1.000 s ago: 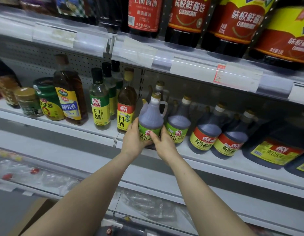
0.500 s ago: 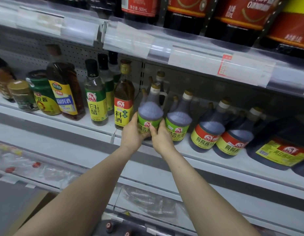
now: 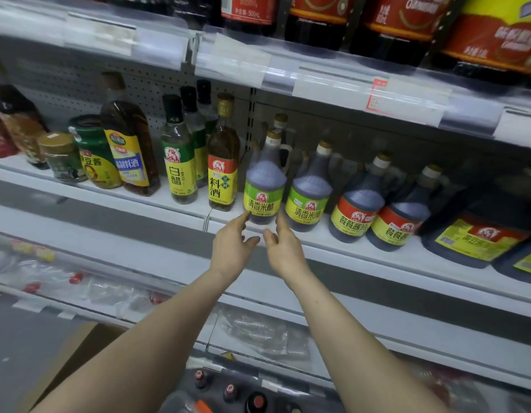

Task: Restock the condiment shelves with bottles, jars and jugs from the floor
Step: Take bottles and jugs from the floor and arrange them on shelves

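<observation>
Glossy plastic vinegar jug (image 3: 265, 186), matt metal shelf (image 3: 347, 248)

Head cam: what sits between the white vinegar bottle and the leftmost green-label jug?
One thing: the amber cooking wine bottle, yellow cap, upright between the white vinegar bottle and the green-label jug. Head view.

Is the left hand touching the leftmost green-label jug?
Cannot tell. Head view: left hand index tip sits at the jug label corner; no plain contact or gap.

A dark plastic vinegar jug with a green label (image 3: 265, 189) stands on the white middle shelf (image 3: 341, 248) — left hand (image 3: 231, 248) and right hand (image 3: 283, 251), fingers loose, hover just below its base.
</observation>
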